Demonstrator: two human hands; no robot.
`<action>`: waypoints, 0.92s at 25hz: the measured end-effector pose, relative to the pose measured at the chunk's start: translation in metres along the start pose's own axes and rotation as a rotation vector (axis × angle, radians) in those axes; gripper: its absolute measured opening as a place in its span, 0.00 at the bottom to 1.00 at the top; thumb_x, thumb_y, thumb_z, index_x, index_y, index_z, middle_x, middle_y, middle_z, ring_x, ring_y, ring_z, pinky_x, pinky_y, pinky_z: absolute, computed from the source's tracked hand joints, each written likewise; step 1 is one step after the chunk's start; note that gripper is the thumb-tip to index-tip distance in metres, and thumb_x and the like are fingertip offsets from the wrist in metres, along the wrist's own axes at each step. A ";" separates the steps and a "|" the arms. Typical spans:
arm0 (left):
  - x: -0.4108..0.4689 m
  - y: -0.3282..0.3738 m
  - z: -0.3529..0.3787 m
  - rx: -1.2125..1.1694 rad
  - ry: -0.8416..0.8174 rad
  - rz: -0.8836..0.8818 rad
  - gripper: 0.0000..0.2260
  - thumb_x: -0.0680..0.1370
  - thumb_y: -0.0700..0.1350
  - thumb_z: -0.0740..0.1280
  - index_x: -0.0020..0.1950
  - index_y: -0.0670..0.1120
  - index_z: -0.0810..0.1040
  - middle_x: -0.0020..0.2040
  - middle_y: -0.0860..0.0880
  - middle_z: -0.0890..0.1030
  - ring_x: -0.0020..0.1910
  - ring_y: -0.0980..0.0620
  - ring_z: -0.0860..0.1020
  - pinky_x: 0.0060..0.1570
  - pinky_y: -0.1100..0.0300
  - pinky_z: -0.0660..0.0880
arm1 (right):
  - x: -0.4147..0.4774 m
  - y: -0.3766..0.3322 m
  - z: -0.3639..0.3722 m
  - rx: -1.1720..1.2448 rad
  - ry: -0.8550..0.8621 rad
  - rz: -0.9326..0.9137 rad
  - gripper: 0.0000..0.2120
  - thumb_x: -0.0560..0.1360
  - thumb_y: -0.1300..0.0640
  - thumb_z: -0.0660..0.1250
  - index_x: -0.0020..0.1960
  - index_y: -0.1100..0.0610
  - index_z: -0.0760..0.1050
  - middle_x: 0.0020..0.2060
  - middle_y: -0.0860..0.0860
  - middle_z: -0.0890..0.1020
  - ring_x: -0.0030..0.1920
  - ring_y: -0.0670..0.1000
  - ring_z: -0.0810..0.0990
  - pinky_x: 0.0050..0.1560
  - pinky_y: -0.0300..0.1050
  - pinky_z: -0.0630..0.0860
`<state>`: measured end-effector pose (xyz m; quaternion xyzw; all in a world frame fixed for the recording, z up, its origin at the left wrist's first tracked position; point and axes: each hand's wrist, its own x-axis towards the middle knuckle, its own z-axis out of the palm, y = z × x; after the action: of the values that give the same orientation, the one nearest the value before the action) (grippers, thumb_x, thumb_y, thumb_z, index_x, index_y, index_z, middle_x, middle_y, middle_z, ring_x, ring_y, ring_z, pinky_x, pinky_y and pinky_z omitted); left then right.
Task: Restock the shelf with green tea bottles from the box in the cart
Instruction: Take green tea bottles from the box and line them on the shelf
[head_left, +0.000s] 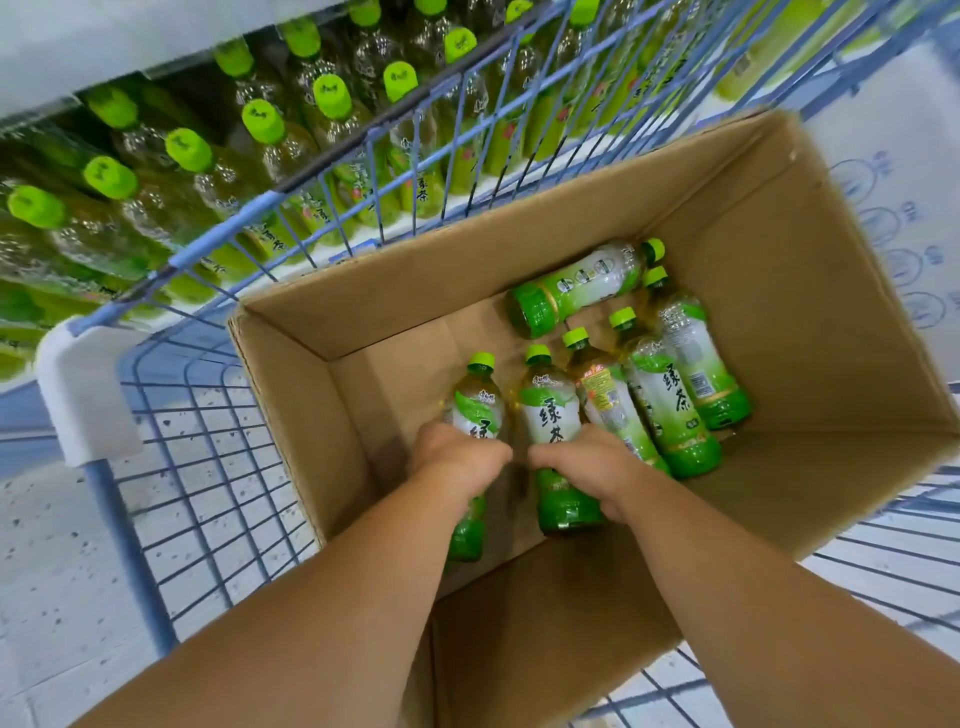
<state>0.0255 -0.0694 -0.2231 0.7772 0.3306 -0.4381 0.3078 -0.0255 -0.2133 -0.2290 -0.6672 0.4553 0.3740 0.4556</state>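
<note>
Both hands down in box (779, 260) in cart (208, 415). Left hand (457, 457) wrapped round bottle (475, 410) by box's left wall, right hand (587, 462) clamped on next bottle (548, 410). Mid-body grips, probably for two-at-once lift toward shelf (260, 135). Five more lay toward box's right wall.
</note>
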 end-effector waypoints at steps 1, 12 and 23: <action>-0.006 0.002 -0.005 -0.020 -0.011 0.014 0.26 0.57 0.50 0.76 0.54 0.47 0.79 0.47 0.46 0.83 0.47 0.44 0.82 0.52 0.54 0.81 | -0.008 0.001 -0.003 0.025 0.017 -0.009 0.21 0.58 0.51 0.77 0.48 0.60 0.81 0.42 0.58 0.85 0.42 0.57 0.85 0.40 0.46 0.79; -0.139 0.009 -0.116 -0.044 -0.304 0.246 0.24 0.59 0.52 0.75 0.52 0.45 0.80 0.47 0.43 0.85 0.45 0.43 0.84 0.49 0.47 0.83 | -0.180 -0.029 -0.038 0.175 0.157 -0.149 0.12 0.71 0.63 0.73 0.35 0.54 0.71 0.26 0.48 0.74 0.28 0.49 0.72 0.22 0.35 0.66; -0.254 -0.004 -0.247 -0.156 -0.372 0.587 0.11 0.70 0.40 0.72 0.51 0.44 0.77 0.41 0.42 0.80 0.40 0.44 0.81 0.38 0.54 0.77 | -0.344 -0.079 -0.016 0.163 0.351 -0.304 0.17 0.60 0.54 0.73 0.48 0.57 0.79 0.38 0.53 0.83 0.40 0.55 0.83 0.37 0.47 0.77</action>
<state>0.0393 0.0600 0.1062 0.7200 0.0641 -0.4386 0.5340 -0.0542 -0.1236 0.1112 -0.7438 0.4506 0.1414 0.4730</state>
